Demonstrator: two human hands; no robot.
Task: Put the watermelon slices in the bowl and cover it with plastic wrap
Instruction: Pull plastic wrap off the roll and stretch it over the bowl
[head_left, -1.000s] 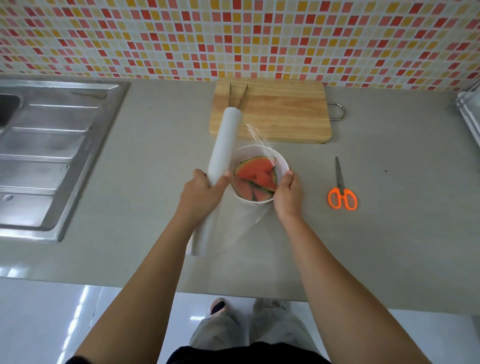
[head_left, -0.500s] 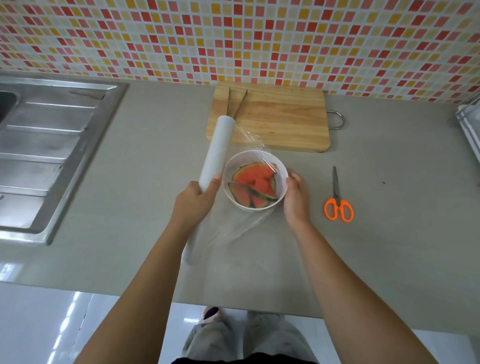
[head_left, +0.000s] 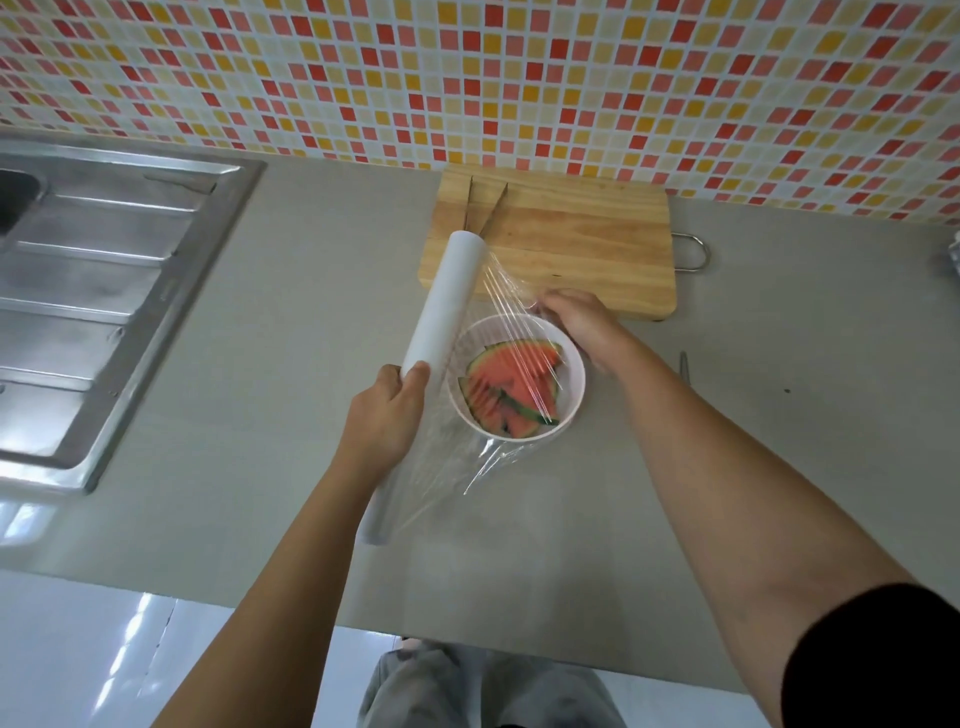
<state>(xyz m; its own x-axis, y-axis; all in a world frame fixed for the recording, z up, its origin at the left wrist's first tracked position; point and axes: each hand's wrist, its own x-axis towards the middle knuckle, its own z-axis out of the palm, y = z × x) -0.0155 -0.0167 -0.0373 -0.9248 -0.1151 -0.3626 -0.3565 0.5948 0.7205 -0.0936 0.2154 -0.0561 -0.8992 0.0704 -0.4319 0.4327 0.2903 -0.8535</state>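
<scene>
A white bowl (head_left: 570, 364) stands on the grey counter with red watermelon slices (head_left: 511, 387) inside. A long white roll of plastic wrap (head_left: 441, 306) lies slanted just left of the bowl, and my left hand (head_left: 384, 415) grips its middle. Clear film (head_left: 511, 312) stretches from the roll over the bowl. My right hand (head_left: 579, 322) pinches the film at the bowl's far rim, by the cutting board. Loose film also trails on the counter in front of the bowl.
A wooden cutting board (head_left: 566, 249) with tongs (head_left: 485, 210) on it sits behind the bowl against the tiled wall. A steel sink drainboard (head_left: 104, 291) fills the left. Scissors (head_left: 683, 366) are mostly hidden behind my right forearm. The counter's front edge runs near my legs.
My right hand has gone from the bowl's right side to its far rim, pulling the film taut across the top. The left hand still holds the roll.
</scene>
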